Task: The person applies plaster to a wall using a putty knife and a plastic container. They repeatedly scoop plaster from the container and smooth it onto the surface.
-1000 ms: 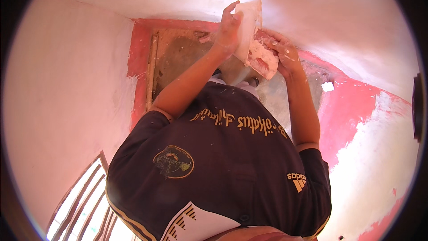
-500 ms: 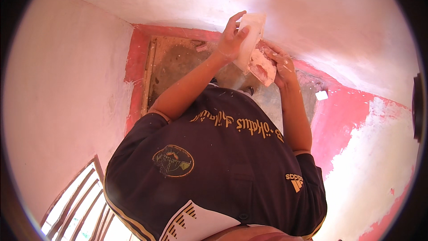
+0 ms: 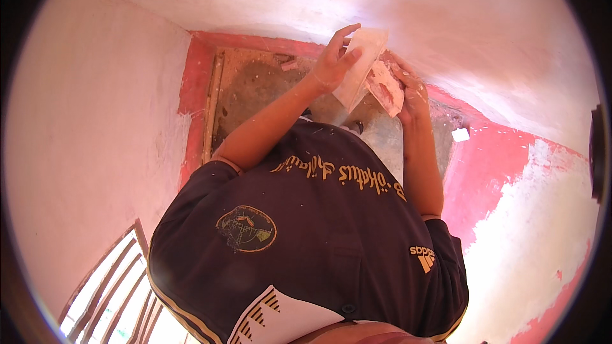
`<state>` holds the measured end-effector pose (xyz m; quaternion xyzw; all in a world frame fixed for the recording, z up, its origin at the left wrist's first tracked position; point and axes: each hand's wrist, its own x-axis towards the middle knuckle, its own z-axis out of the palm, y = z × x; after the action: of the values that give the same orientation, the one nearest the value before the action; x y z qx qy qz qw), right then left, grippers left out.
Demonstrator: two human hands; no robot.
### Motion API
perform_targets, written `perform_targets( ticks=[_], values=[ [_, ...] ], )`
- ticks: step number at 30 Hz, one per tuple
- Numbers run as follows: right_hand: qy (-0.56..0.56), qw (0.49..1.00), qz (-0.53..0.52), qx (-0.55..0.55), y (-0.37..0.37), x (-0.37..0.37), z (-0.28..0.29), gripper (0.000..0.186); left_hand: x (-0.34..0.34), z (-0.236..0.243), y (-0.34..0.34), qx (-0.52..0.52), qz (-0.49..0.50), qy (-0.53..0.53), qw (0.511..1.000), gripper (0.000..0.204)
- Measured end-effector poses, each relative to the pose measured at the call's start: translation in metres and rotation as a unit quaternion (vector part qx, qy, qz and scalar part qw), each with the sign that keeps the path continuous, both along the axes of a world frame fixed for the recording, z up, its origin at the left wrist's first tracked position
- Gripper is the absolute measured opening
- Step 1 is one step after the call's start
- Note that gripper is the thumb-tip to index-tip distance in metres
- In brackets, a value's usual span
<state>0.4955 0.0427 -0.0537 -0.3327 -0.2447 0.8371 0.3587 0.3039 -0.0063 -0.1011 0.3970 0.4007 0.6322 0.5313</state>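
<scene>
In front of the wall, my left hand is closed on a pale, flat, four-sided plate that looks like a putty spreader, its thumb on the face towards me. My right hand grips a second plate, smeared with whitish putty and showing reddish patches. The two plates stand close together, their faces slanting apart towards me. Whether they touch at their far ends I cannot tell. The fingers behind the plates are partly hidden.
Ahead rises a whitish wall with a red band along its foot. Another pale wall is at left, with a barred window. A patchy red-and-white wall is at right. A small white piece lies by the right corner.
Both hands have shifted slightly to the right with their plates. The plates have tilted, and the gap between their near ends has widened.
</scene>
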Motion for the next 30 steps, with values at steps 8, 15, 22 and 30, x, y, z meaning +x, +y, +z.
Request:
perform_targets(
  ticks=[8,15,22,30],
  values=[
    [0.04,0.998,-0.054,-0.001,0.002,0.006,-0.002,0.045,-0.001,0.002,0.0,0.023,-0.021,0.029,0.999,0.067],
    [0.026,0.997,-0.07,0.012,0.005,0.017,-0.002,0.046,0.017,0.001,0.0,0.046,-0.014,0.023,0.999,0.072],
    [0.077,0.992,-0.101,-0.009,-0.003,0.024,0.004,0.044,0.032,-0.014,0.003,-0.011,-0.003,-0.171,0.985,0.071],
    [0.05,0.976,-0.188,0.094,-0.001,0.094,0.011,0.046,0.044,-0.028,0.015,-0.112,-0.071,-0.284,0.949,0.07]
  ],
)
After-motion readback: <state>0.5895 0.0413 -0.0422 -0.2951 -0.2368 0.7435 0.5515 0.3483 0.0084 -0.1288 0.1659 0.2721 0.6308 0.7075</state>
